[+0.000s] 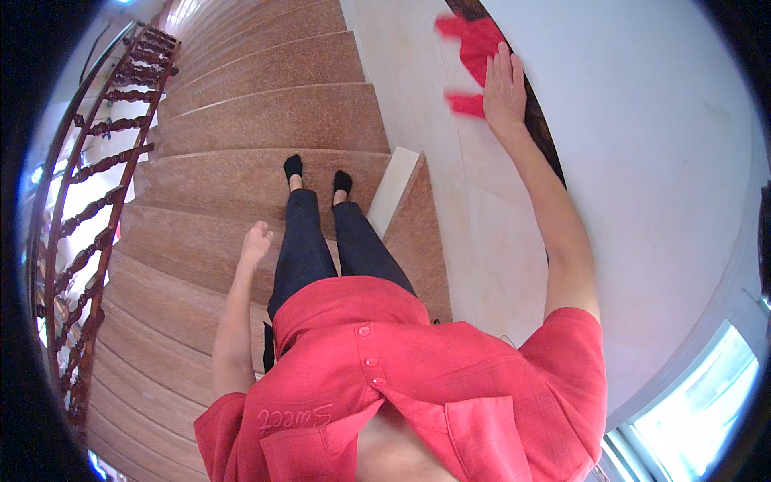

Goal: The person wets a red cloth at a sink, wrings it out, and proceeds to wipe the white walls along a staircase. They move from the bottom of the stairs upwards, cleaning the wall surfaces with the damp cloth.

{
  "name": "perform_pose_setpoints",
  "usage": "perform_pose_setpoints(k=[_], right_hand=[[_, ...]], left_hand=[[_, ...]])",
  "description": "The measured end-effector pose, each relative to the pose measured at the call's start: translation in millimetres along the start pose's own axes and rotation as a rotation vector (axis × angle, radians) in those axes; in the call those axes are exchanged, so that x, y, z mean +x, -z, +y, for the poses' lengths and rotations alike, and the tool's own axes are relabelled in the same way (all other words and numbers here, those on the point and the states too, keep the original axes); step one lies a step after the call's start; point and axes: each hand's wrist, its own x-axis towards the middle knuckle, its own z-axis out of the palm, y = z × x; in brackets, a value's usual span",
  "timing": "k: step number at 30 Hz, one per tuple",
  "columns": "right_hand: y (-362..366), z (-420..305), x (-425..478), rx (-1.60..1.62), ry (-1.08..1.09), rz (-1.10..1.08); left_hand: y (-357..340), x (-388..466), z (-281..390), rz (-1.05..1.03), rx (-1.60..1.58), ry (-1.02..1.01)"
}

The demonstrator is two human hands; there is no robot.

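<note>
My right hand (pixel 506 84) is stretched out to the right, its fingers extended over a red cloth (pixel 482 45). The cloth lies against a dark wall rail (pixel 536 111), and its loose ends are blurred and hang out over the pale tiled wall below. How far my palm closes around it is hidden. Low at my left side hangs my left hand (pixel 257 244), fingers loosely curled and no object visible in it. My feet, in black socks (pixel 293 165), stand on a brown stone stair tread (pixel 229 175).
Brown steps (pixel 277 114) continue ahead and behind me. A dark wooden banister (pixel 90 223) with turned balusters borders the left side. Beside my right foot a pale board or strip (pixel 394 187) sits at a slant on the stair. The white wall (pixel 632 150) rises at right, with a bright window (pixel 699 385) behind.
</note>
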Motion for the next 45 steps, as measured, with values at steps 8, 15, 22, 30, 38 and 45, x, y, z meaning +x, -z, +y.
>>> perform_pose_setpoints(k=[8,15,22,30,38,45], right_hand=[[-11.1,-24.7,-127.0,0.062,0.177,-0.226],[-17.2,-43.7,-184.1,0.063,0.39,-0.306],[3.3,-0.1,0.1,0.012,0.024,-0.053],[-61.1,-98.8,-46.0,-0.178,0.163,-0.053],[-91.7,-155.4,-215.8,0.186,0.582,-0.296],[-60.0,-115.1,-39.0,-0.028,0.273,-0.144]], left_hand=[[8.5,3.0,25.7,-0.043,0.038,0.041],[-15.5,8.6,17.3,-0.059,0.0,0.043],[-9.4,8.2,4.1,-0.033,-0.001,0.057],[-16.0,6.1,-20.7,0.043,-0.068,0.039],[-14.3,-23.4,13.4,-0.041,0.039,0.138],[-4.6,-17.8,19.2,0.034,-0.002,0.055]])
